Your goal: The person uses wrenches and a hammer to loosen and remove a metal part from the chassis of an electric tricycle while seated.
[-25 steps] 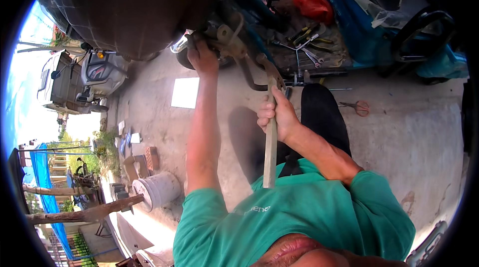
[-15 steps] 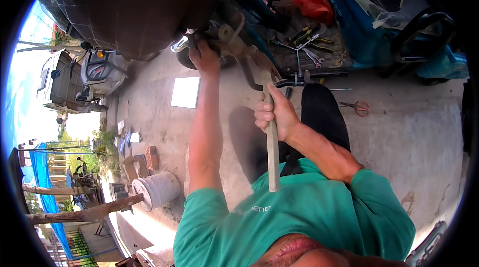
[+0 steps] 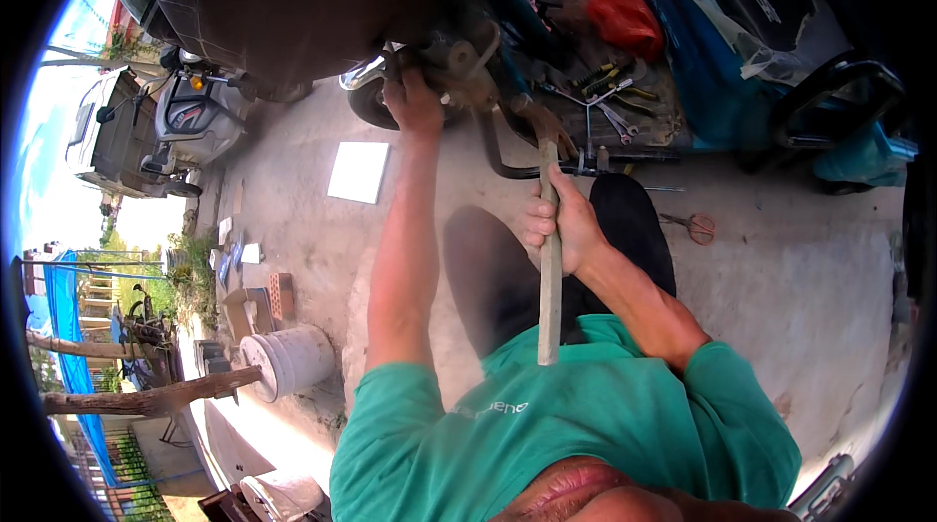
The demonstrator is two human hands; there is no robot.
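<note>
Gripping a hammer (image 3: 549, 259) by its wooden handle, the right hand (image 3: 558, 227) is closed in a fist around it, the rusty head raised against the metal part (image 3: 459, 73) under the vehicle. That part is clasped by the left hand (image 3: 414, 102), fingers curled on it. Wrenches (image 3: 595, 102) lie on the mat beyond.

The ground is grey concrete (image 3: 810, 288) in bright sun — it is outdoors. A white bucket (image 3: 288, 361), a brick (image 3: 282, 296) and a white tile (image 3: 359, 172) sit on it. Far off stand a parked scooter (image 3: 195, 117), a blue sheet (image 3: 66, 302) and green plants (image 3: 185, 273).
</note>
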